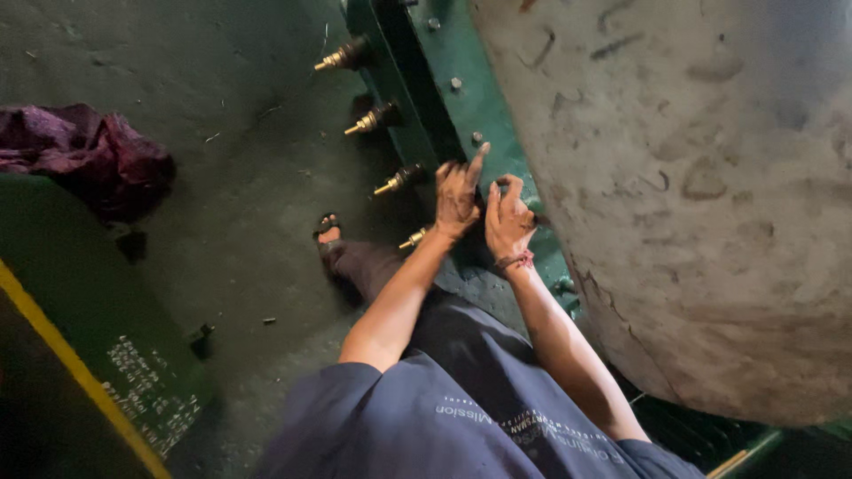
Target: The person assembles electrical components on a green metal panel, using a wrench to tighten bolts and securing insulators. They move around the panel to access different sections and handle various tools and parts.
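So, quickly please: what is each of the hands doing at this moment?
Left hand: fingers partly open, on the green flange, holding nothing visible.
Right hand: fingers curled at the flange; any held object cannot be told.

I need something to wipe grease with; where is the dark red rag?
In the head view, the dark red rag lies crumpled on the floor at far left, well left of the brass-tipped terminals.

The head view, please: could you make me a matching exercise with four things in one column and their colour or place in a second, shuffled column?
Column one:
1. crumpled rag
2. terminal studs
3. flange
4. thread band

Column two:
A. green, bolted
B. brass-coloured, in a row sticking out from the green housing
C. dark maroon, on the floor at far left
D. reddish, around the right hand's wrist

Pairs: 1-C, 2-B, 3-A, 4-D.
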The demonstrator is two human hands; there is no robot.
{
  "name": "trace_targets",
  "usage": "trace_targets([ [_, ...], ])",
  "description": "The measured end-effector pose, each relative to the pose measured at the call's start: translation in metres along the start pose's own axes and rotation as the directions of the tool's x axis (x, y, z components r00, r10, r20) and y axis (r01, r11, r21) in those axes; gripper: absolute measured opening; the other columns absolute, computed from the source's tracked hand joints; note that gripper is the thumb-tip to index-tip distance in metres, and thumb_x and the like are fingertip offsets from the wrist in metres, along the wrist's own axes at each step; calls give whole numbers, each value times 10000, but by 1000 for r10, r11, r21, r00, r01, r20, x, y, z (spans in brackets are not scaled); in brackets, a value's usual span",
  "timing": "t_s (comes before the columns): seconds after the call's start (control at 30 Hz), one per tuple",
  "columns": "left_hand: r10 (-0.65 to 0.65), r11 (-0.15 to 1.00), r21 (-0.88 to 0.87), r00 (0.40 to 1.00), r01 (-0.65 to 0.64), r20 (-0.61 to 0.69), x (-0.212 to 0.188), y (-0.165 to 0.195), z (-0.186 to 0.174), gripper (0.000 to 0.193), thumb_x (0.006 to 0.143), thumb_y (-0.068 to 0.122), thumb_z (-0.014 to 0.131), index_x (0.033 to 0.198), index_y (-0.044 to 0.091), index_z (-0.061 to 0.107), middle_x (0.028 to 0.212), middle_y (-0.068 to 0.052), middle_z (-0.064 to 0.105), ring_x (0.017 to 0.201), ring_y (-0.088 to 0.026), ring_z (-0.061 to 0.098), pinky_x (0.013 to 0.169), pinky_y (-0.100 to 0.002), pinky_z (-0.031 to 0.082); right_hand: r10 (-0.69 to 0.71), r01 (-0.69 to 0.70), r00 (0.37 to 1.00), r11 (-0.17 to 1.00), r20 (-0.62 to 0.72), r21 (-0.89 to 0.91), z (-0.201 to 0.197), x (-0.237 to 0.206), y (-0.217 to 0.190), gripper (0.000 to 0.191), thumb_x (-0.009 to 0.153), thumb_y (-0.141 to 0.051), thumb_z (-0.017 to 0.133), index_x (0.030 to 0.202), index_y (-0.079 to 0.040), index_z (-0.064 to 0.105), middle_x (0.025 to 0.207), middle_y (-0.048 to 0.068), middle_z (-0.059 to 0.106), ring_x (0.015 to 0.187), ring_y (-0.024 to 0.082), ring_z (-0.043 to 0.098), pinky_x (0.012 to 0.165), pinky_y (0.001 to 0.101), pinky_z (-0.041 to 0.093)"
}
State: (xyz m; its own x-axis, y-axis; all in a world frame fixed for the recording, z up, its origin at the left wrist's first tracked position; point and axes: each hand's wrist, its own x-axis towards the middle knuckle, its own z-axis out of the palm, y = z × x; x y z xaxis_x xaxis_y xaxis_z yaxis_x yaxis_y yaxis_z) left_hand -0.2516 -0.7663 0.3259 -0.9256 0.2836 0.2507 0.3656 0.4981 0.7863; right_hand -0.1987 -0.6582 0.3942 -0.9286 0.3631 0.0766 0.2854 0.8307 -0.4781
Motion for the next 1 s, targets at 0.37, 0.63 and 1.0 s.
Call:
trace_targets([
  [0.37, -466, 694, -543, 870, 472, 161, -3, -120, -96, 730, 934, 39, 585, 1594, 36, 273, 1508, -185, 520, 1266, -342, 591, 1101, -421, 452, 370, -568, 822, 577, 432, 586, 10, -126, -72, 320, 1033, -370, 577, 1199, -97, 554, 913, 186, 723, 845, 346, 697, 761, 473, 523],
  [0.63, -519, 330, -492, 590, 805, 618, -28, -100, -72, 659, 908, 30, 571, 1533, 27, 362, 1443, -176, 570, 1221, -333, 614, 1056, -427, 476, 558, -603, 794, 673, 241, 430, -53, -164, 35, 316, 991, -331, 630, 1180, -87, 559, 940, 175, 712, 869, 325, 685, 777, 452, 520],
  [1.0, -523, 401, -520, 654, 754, 546, 32, -27, -71, 580, 872, 18, 553, 1448, 13, 484, 1354, -162, 639, 1159, -320, 645, 993, -436, 509, 306, -326, 945, 909, 115, 261, -103, -23, 28, 329, 933, -278, 702, 1154, -73, 567, 977, 161, 696, 902, 296, 668, 799, 424, 515],
])
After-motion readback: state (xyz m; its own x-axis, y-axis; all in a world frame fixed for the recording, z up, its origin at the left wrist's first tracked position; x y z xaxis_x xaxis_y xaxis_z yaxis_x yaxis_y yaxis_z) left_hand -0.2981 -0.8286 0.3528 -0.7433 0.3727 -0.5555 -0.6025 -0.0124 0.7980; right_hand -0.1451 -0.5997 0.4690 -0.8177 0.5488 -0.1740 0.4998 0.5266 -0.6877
